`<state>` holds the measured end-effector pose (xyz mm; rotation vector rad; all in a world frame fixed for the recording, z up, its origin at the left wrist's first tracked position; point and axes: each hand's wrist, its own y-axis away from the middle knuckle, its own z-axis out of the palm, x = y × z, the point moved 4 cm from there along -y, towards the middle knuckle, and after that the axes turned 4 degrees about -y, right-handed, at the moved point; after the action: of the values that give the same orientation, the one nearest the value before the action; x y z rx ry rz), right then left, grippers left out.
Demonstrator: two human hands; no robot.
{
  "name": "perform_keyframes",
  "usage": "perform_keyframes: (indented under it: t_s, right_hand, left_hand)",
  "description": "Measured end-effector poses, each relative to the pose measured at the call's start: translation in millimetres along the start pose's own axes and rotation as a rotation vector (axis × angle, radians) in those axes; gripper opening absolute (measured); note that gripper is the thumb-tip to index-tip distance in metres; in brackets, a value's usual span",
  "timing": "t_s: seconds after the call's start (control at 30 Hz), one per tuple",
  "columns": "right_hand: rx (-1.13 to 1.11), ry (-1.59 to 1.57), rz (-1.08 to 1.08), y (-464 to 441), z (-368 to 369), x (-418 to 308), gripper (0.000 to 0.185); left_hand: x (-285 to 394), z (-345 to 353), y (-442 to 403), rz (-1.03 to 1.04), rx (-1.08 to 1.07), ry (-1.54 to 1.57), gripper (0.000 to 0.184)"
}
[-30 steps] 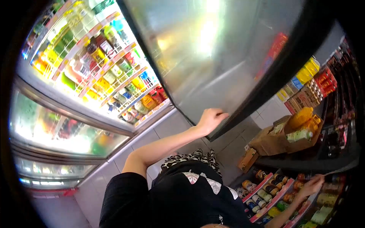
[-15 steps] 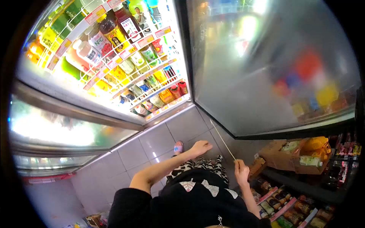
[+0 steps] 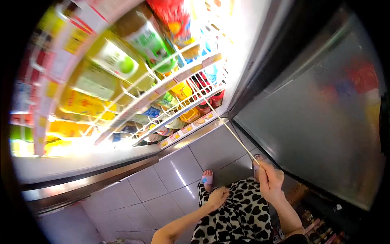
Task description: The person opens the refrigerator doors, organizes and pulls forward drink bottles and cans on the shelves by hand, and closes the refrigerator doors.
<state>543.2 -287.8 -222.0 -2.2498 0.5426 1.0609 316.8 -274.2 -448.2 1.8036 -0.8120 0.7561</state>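
My right hand (image 3: pixel 271 179) is closed round the lower end of a thin pale stick (image 3: pixel 233 132). The stick slants up and left, and its far end reaches the lower wire shelves (image 3: pixel 191 103) of the lit fridge. In front of the patterned skirt (image 3: pixel 239 203) is my left hand (image 3: pixel 218 197), its fingers curled in and nothing visible in them. Green-labelled bottles (image 3: pixel 115 61) stand on the nearer shelf, with a red pack (image 3: pixel 172 16) beside them. Lower down are yellow packs and red-capped drinks.
The fridge's glass door (image 3: pixel 308 110) stands wide open on the right. Below lies the grey tiled floor (image 3: pixel 162 179), where two feet in sandals (image 3: pixel 207 179) show. A low rack of goods (image 3: pixel 321 227) is at the bottom right, partly cut off.
The view has moved closer to the fridge shelves. My right hand came from the right-hand rack with the stick, which now reaches into the fridge. My left hand has left the door's edge.
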Motion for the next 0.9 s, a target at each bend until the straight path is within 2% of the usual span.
perform_keyframes:
  t_s: [0.1, 0.2, 0.23, 0.27, 0.3, 0.4, 0.6, 0.67, 0.73, 0.8, 0.9]
  right_hand:
    - [-0.028, -0.007, -0.025, -7.8, 28.4, 39.1, 0.017]
    - [-0.056, -0.039, -0.021, -12.6, 55.4, 71.6, 0.019]
    - [-0.058, -0.078, -0.008, -13.0, 65.6, 82.2, 0.021]
    - [-0.054, -0.123, 0.006, -11.2, 74.9, 91.9, 0.023]
    - [-0.152, -0.165, 0.045, -9.2, 83.4, 103.2, 0.027]
    - [-0.110, -0.302, -0.031, -9.7, 119.0, 121.6, 0.028]
    - [-0.141, -0.459, 0.031, -22.1, 154.6, 137.6, 0.031]
    - [-0.120, -0.415, -0.028, -41.9, 164.9, 136.0, 0.031]
    - [-0.052, -0.485, 0.046, -72.2, 178.3, 129.3, 0.030]
    - [-0.001, -0.554, 0.018, -109.9, 194.7, 128.2, 0.030]
    - [-0.078, -0.768, 0.068, -174.3, 217.8, 127.8, 0.023]
  left_hand:
    - [-66.0, 49.2, 14.3, 0.006, -0.096, -0.275, 0.026]
    - [-88.6, 69.8, 30.4, 0.098, -0.198, -0.466, 0.027]
    - [-93.7, 73.6, 32.4, 0.155, -0.146, -0.476, 0.028]
    - [-86.7, 68.0, 29.7, 0.166, -0.168, -0.426, 0.028]
    - [-86.8, 65.0, 30.2, 0.152, -0.118, -0.377, 0.028]
    - [-91.8, 57.2, 30.0, 0.077, -0.010, -0.298, 0.029]
    - [-102.3, 54.6, 22.9, -0.031, 0.009, -0.278, 0.029]
    - [-106.6, 55.7, 23.5, -0.053, 0.004, -0.272, 0.029]
    - [-111.8, 56.5, 22.6, -0.071, -0.003, -0.272, 0.029]
    - [-115.0, 54.4, 22.9, -0.089, -0.008, -0.265, 0.029]
    - [-119.7, 55.0, 23.3, -0.105, -0.010, -0.264, 0.029]
